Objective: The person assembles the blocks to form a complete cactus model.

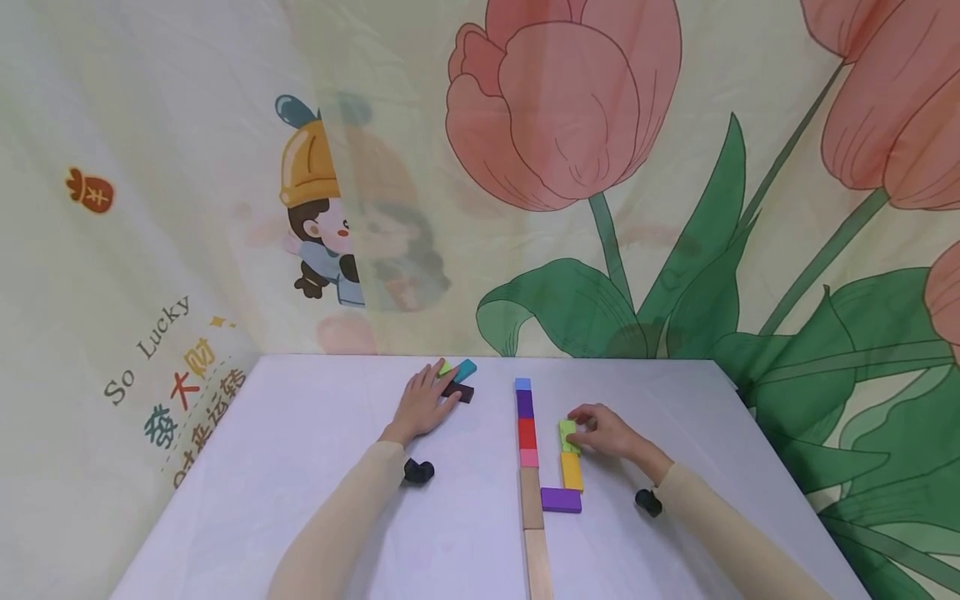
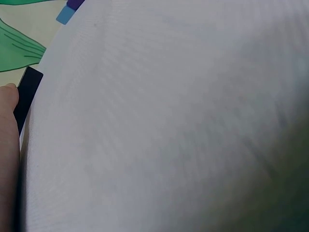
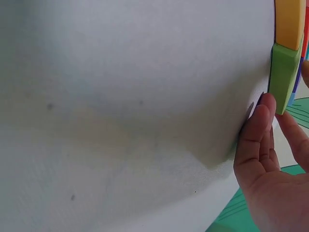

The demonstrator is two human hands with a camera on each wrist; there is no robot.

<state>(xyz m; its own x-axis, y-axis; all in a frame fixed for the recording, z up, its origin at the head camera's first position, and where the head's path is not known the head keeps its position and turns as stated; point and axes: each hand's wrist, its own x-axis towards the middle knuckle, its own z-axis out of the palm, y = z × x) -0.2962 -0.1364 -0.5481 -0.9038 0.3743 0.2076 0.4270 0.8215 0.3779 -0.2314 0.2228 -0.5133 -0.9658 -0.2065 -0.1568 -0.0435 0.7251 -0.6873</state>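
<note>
L hand (image 1: 422,407) spread, thumb touching black block (image 1: 465,392) nr teal block (image 1: 466,370); R hand (image 1: 609,433) pinching lt-green block (image 1: 567,429), end-to-end w/ yellow block (image 1: 572,472), R of long block row (image 1: 527,433).

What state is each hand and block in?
Left hand, spread over two blocks.
Right hand, pinching the green block.
Green block, held.
Yellow block, end to end with green.
Bright purple block, crosswise to yellow.
Long row of blocks, end to end.
Black block, touched by left hand.
Lime block, partly covered by left hand.
Teal block, lying slanted.
</note>
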